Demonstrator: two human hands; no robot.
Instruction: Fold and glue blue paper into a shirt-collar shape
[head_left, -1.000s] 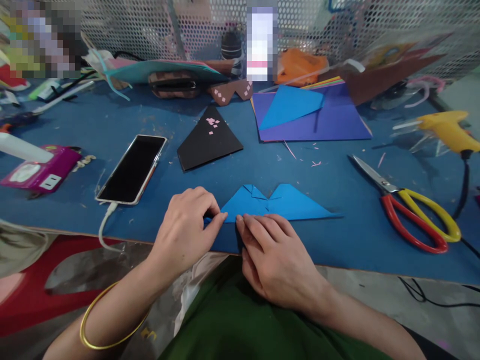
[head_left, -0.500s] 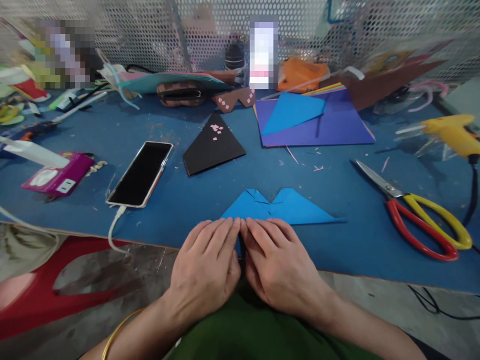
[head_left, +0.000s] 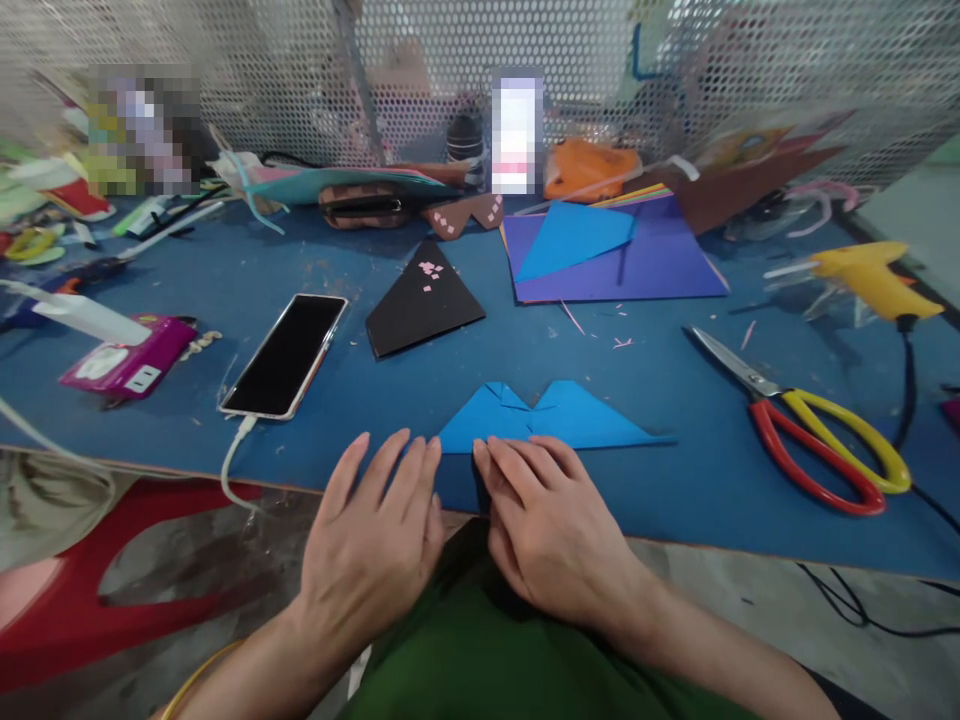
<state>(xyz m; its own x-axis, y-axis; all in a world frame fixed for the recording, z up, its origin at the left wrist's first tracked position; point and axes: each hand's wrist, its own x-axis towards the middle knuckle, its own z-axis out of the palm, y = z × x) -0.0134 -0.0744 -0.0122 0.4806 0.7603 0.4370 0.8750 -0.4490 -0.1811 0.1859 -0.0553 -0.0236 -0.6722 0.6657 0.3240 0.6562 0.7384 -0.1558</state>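
Note:
A folded blue paper [head_left: 577,420] with two peaks and a notch between them lies flat near the table's front edge. My left hand [head_left: 375,520] rests palm down at the edge, its fingers stretched out and slightly spread, the fingertips by the paper's left corner. Along the paper's lower edge lies my right hand [head_left: 547,510], palm down with its fingers extended and the fingertips on the fold. Neither hand grips anything. Beyond the blue paper sits a black folded paper [head_left: 427,310] with small pink pieces on it.
Scissors [head_left: 795,430] lie at the right, below a yellow glue gun [head_left: 862,275]. A phone [head_left: 289,355] with a white cable [head_left: 229,465] is at the left, beside a purple packet [head_left: 139,360]. Purple sheets [head_left: 667,260] carry another blue piece.
My left hand has slid left, away from my right hand, and its fingers have spread a little. The view has shifted slightly, while the blue paper keeps its shape.

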